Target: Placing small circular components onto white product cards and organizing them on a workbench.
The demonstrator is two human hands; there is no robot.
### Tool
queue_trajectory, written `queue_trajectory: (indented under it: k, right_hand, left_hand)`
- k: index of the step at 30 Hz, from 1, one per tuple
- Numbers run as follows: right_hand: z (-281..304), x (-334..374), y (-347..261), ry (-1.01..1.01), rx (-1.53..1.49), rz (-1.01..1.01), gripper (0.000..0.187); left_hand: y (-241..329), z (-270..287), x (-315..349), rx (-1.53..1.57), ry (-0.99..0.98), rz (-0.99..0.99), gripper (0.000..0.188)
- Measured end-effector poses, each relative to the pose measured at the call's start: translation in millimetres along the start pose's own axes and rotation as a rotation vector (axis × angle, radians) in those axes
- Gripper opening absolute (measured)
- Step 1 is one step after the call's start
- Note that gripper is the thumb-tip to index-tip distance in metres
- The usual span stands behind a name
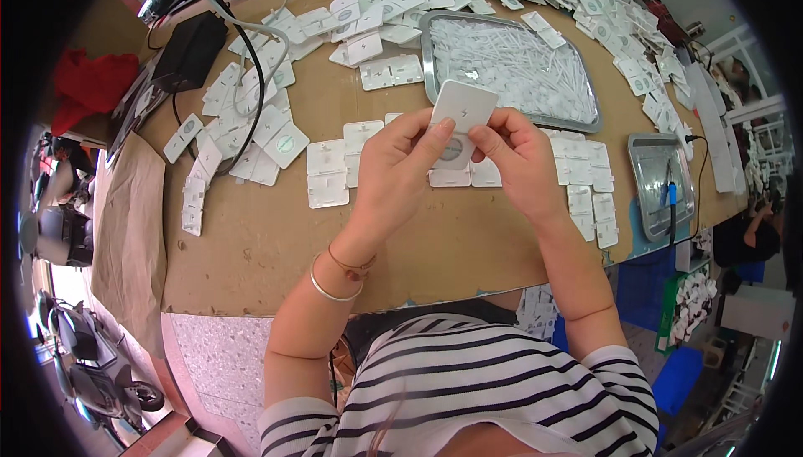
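Head camera view: A worker in a striped shirt (493, 373) holds a two-part white plastic piece (466, 108) above a brown tabletop (443, 248), both hands closed on it. The left hand (400, 158) pinches the left edge, its thumb lying across the front near the crease between the halves; the right hand (517, 158) grips the right edge slightly lower, thumb and finger drawn together (the finger pads behind are hidden). The piece sits directly between the hands, neither plainly nearer, its long axis pointing away from the body and its far end leaning a little right. The half with a round grey mark (452, 150) is closest to the wearer. Beyond lies a metal tray (430, 64) of white sticks (502, 56); flat white pieces (328, 174) line up on either side. Farther right, a blue-handled tool (672, 195) rests at a smaller tray (651, 181).
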State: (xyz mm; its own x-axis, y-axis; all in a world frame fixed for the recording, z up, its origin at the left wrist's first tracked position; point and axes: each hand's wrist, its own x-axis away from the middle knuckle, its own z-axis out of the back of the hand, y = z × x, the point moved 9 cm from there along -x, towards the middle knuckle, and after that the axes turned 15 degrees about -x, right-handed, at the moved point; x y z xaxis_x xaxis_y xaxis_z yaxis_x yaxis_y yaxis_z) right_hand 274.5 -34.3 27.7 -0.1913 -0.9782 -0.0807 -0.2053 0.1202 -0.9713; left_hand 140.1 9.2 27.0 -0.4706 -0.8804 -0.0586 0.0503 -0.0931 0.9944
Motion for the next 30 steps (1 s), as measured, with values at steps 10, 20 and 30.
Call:
queue_trajectory:
  k: [10, 20, 30]
  right_hand:
    - [-1.1, 6.0, -9.0, 0.006, -0.061, 0.093, 0.017]
    - [5.0, -18.4, -18.3, 0.064, 0.402, 0.101, 0.016]
    - [73.0, -117.6, 12.0, 0.099, 1.138, -0.034, 0.015]
  left_hand:
    - [3.2, 1.8, 0.2, 0.000, -0.019, -0.064, 0.024]
    - [-21.0, 18.7, -6.7, 0.128, 0.088, 0.143, 0.026]
    - [-23.2, 31.3, -13.4, 0.392, 0.105, 0.211, 0.025]
